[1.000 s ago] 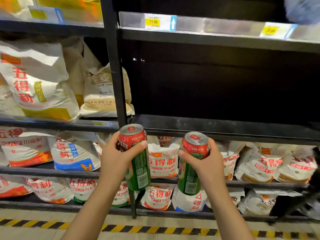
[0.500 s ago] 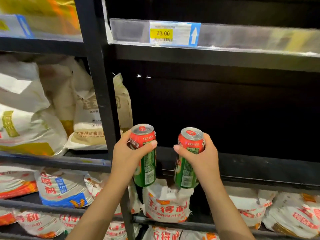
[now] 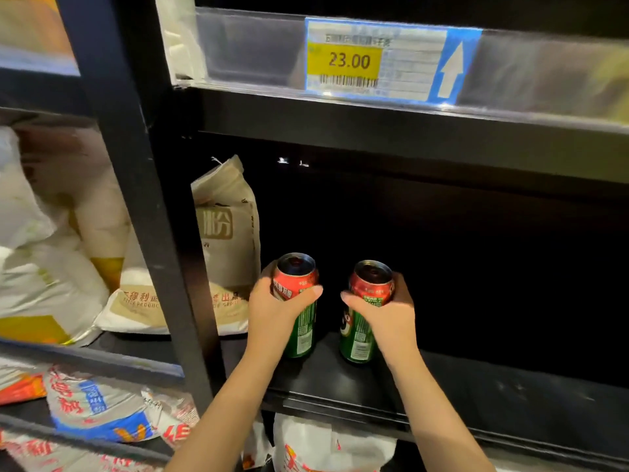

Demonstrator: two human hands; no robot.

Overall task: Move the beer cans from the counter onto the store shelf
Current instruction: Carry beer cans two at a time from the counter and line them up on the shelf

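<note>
Beer cans [image 3: 299, 301] on shelf [image 3: 476, 393], flour bag [image 3: 228, 240] just left, black post [image 3: 143, 216] beyond

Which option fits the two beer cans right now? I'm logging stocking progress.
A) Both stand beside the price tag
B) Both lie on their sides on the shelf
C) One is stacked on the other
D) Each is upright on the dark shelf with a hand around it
D: the left can and right can stand upright on the black shelf, gripped by the left hand and right hand.
</note>
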